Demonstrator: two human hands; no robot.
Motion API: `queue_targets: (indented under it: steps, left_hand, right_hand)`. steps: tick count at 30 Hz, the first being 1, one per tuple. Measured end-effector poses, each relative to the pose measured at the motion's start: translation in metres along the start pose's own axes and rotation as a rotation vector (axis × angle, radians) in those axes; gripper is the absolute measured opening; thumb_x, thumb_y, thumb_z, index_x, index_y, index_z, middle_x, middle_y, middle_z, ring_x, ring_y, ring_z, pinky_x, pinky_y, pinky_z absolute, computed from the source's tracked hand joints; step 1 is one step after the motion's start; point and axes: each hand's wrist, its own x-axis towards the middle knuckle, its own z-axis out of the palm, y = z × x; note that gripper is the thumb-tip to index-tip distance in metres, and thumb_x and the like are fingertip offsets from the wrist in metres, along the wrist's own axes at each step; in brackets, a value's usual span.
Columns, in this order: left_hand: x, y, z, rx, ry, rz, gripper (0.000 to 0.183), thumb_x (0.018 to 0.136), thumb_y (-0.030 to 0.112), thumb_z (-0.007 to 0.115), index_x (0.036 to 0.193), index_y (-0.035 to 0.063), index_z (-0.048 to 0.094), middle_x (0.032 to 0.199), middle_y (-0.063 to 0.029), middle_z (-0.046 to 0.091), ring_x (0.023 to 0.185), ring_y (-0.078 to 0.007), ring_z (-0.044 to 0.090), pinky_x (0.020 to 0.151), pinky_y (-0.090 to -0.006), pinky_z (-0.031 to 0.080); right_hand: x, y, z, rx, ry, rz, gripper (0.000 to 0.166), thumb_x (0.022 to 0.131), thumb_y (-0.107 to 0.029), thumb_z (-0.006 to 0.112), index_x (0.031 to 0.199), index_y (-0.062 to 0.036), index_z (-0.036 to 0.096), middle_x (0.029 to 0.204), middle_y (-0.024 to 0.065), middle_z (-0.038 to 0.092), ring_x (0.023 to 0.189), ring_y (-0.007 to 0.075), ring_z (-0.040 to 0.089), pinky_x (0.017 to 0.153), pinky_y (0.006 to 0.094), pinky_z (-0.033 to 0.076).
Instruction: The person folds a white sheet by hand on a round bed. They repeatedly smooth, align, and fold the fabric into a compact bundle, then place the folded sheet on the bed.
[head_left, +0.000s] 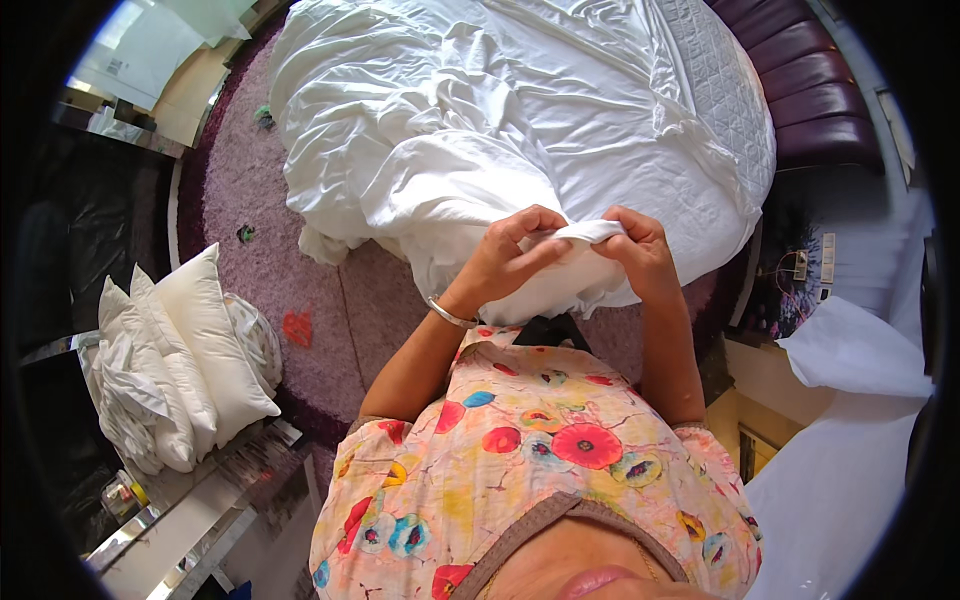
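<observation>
My left hand (520, 251) and my right hand (637, 251) pinch the hem of a white bed sheet (457, 172) between thumbs and fingers, a short distance apart. The gripped edge is folded over, and the cloth hangs down in front of my body. From there the sheet runs up, bunched and wrinkled, over a round bed. A quilted white mattress cover (731, 112) shows at the bed's far right side. A metal bangle sits on my left wrist.
A purple tufted headboard (817, 90) curves along the bed's right side. Purple shaggy carpet (240, 172) surrounds the bed. White pillows (217, 337) are stacked on a bench at left. White sheeting (840, 450) hangs at lower right, near sockets on the wall.
</observation>
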Motion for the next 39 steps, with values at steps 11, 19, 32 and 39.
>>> queue_targets:
  steps: [11, 19, 32, 39]
  left_hand:
    - [-0.002, -0.016, -0.002, 0.529, 0.225, 0.307, 0.01, 0.079, 0.006, 0.066, 0.089, 0.006, 0.063, 0.079, -0.0074, 0.062, 0.076, -0.0233, 0.058, 0.078, -0.0346, 0.041]
    - [0.011, -0.013, -0.001, 0.818, 0.557, 0.381, 0.012, 0.075, 0.002, 0.058, 0.085, 0.0063, 0.061, 0.082, -0.0062, 0.064, 0.082, -0.0269, 0.06, 0.087, -0.0354, 0.038]
    - [-0.007, -0.111, -0.05, 0.903, 0.519, 0.037, 0.01, 0.077, 0.006, 0.054, 0.083, 0.0058, 0.062, 0.085, -0.0093, 0.065, 0.085, -0.0295, 0.061, 0.077, -0.0397, 0.042]
    - [0.008, -0.144, -0.113, 0.833, 0.483, -0.009, 0.016, 0.08, 0.008, 0.051, 0.089, 0.0035, 0.064, 0.084, -0.0162, 0.065, 0.078, -0.0362, 0.061, 0.067, -0.0429, 0.046]
  right_hand:
    - [-0.028, -0.035, 0.014, 0.099, 0.082, -0.186, 0.006, 0.073, 0.0, 0.052, 0.076, 0.0003, 0.057, 0.068, -0.0034, 0.052, 0.061, 0.0024, 0.043, 0.055, 0.0192, 0.033]
    - [-0.056, -0.073, 0.013, 0.254, -0.058, -0.48, 0.008, 0.064, -0.003, 0.048, 0.071, 0.001, 0.051, 0.061, 0.0047, 0.045, 0.054, 0.0123, 0.036, 0.051, 0.0288, 0.029]
    - [-0.057, -0.078, 0.003, 0.613, -0.106, -0.565, 0.004, 0.069, -0.002, 0.047, 0.072, -0.0024, 0.049, 0.061, 0.0052, 0.045, 0.053, 0.0117, 0.034, 0.049, 0.0284, 0.029]
    - [-0.046, -0.086, 0.026, 0.617, 0.15, -0.669, 0.016, 0.08, -0.015, 0.055, 0.071, -0.0051, 0.047, 0.066, 0.0052, 0.047, 0.057, 0.0105, 0.04, 0.052, 0.0253, 0.034]
